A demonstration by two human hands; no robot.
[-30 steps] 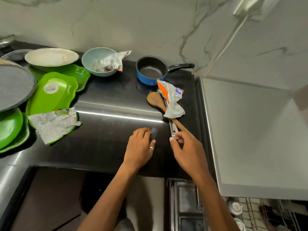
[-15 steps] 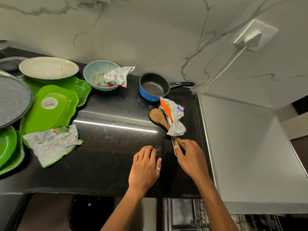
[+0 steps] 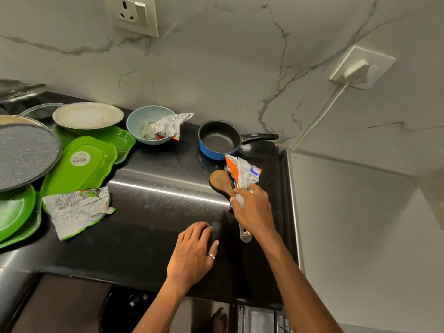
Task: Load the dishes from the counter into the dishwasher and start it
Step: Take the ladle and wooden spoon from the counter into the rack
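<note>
- Head view: a black stone worktop (image 3: 156, 212) runs along a marbled wall, with used dishes along its back edge and at its left end.
- The right hand (image 3: 255, 212) reaches over the worktop's right end. Its fingers (image 3: 255, 192) curl over the lower end of a crumpled white and orange wrapper (image 3: 242, 173), which is pinched between them and the thumb.
- That wrapper lies across a wooden spoon (image 3: 221, 182). The spoon's bowl shows just left of the wrapper, and its shaft is hidden under the hand.
- A metal utensil handle (image 3: 245, 235) sticks out from under the right wrist, pointing towards the front edge.
- The left hand (image 3: 192, 251) rests palm down near the front edge, fingers close together and only lightly bent, a ring on one. It holds nothing.
- A blue saucepan with a black inside (image 3: 219, 140) stands upright at the back right corner, just behind the wrapper.
- A pale blue bowl (image 3: 144, 123) sits at the back edge, and a silver wrapper (image 3: 170, 126) hangs over its rim.
- At the left end, a white round plate (image 3: 87, 115) rests on green plastic trays (image 3: 81, 164).
- A grey speckled round dish (image 3: 24, 155) overlaps the trays, and round green plates (image 3: 12, 212) lie nearer the front.
- A torn silver and green packet (image 3: 77, 210) lies partly on a tray and partly on the worktop.
- A white flat-topped appliance (image 3: 360, 236) abuts the right edge.
</note>
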